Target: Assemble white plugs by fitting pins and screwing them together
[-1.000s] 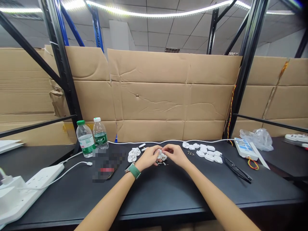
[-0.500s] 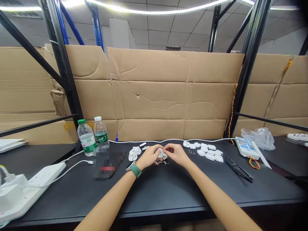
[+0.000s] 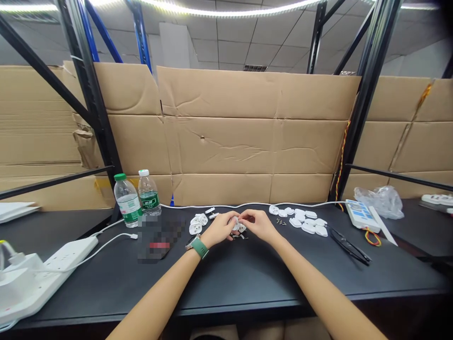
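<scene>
My left hand (image 3: 222, 227), with a green-strapped watch (image 3: 198, 246) on its wrist, is closed around a small white plastic housing part (image 3: 236, 226). From the right, my right hand (image 3: 261, 225) brings pinched thumb and fingers to the top of that part; whatever the fingertips hold is too small to make out. Beneath the hands lie some small dark and white bits (image 3: 241, 237). To the left sits a group of rounded white pieces with holes (image 3: 196, 228). Several small screws (image 3: 281, 221) lie right of my right hand, beside a spread of smooth white covers (image 3: 307, 228).
Two water bottles (image 3: 128, 203) stand at the left, near a blurred dark item (image 3: 159, 238) and a white power strip (image 3: 46, 283). On the right are black-framed glasses (image 3: 348, 245), a white box with wires (image 3: 361, 216) and a plastic bag (image 3: 380, 202). Cardboard (image 3: 226, 141) walls the back.
The view has shifted very slightly. Both hands stay at the white part, with only tiny finger movement.
</scene>
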`<state>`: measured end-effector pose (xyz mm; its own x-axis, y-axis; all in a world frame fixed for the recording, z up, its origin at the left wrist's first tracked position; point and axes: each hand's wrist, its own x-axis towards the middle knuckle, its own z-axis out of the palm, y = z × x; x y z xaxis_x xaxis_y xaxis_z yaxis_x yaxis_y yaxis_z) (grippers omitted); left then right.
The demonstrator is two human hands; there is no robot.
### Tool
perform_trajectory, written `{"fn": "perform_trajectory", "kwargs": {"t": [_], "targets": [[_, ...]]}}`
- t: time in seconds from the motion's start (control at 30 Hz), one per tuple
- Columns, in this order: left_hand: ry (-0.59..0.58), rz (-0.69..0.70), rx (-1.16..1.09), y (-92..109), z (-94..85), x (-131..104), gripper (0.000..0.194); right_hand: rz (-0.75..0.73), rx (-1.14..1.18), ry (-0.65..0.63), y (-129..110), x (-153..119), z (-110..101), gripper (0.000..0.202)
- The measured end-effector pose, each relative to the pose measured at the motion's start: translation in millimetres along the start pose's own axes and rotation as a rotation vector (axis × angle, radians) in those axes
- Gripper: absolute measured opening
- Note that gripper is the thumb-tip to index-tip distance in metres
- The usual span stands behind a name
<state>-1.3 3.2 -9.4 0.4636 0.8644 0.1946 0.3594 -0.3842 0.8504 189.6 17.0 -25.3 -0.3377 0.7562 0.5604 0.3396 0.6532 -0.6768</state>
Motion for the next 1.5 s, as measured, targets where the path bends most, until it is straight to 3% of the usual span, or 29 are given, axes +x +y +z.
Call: {"fn": "perform_trajectory", "kwargs": {"t": [0.37,1.5], "targets": [[0.008,0.001,0.025,1.3,-0.1,-0.5,0.043,-0.017,-0.027,0.062,3.9,0.1,-1.4,0.013],[-0.004,0.003,0.027,-0.6,2.2,-0.3,0.044,-0.018,-0.073,-0.003,4.6,-0.4,0.5,0.014]]}}
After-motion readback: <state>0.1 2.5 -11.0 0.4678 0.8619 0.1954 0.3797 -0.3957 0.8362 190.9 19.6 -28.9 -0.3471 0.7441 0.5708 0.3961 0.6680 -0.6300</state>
